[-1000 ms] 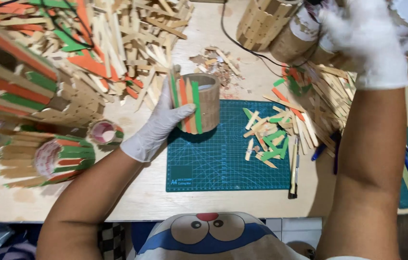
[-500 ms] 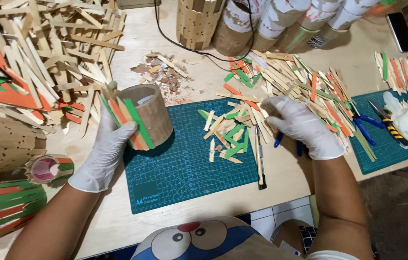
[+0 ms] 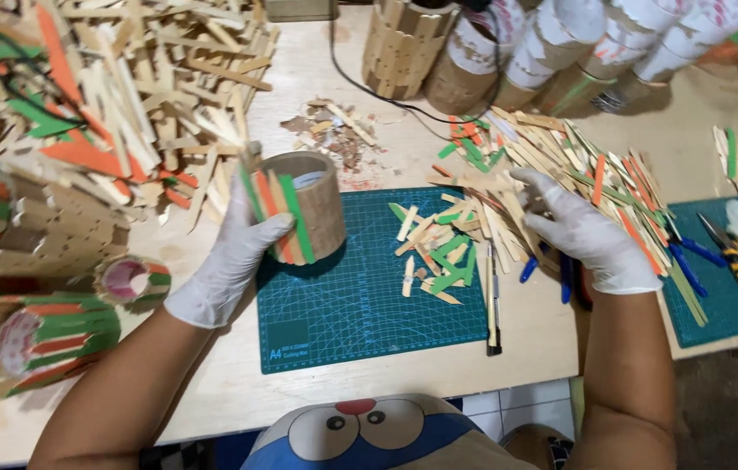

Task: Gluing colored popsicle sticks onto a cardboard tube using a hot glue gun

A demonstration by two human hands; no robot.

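- Head view looks down on a pale wooden table [image 3: 316, 70] crowded on nearly every side; the only open room is the near part of the green cutting mat [image 3: 369, 305] and the bare strip of table between it and the front edge.
- Gloved left hand [image 3: 234, 252] is wrapped around a cardboard tube [image 3: 303, 209] that stands upright on the mat's far left corner, its fingers pressing green, orange and plain wooden sticks against the tube's side.
- Gloved right hand [image 3: 582, 235] rests with fingers spread on a pile of wooden sticks [image 3: 552, 165] just off the mat's right edge; whether it grasps a stick cannot be told.
- Loose short sticks [image 3: 438, 252], some green, lie scattered on the mat's right half, and a thin knife [image 3: 492, 305] lies along its right border.
- Blue-handled tools [image 3: 552, 270] lie just beside the right hand.
- At the far edge stand several more tubes [image 3: 543, 52], one fully clad in sticks; what is inside them is not visible.
- On the left lie finished stick-covered tubes [image 3: 55, 335] on their sides and a large heap of sticks [image 3: 125, 96].
- A second mat [image 3: 717, 305] sits at right with pliers [image 3: 734, 257] on it.
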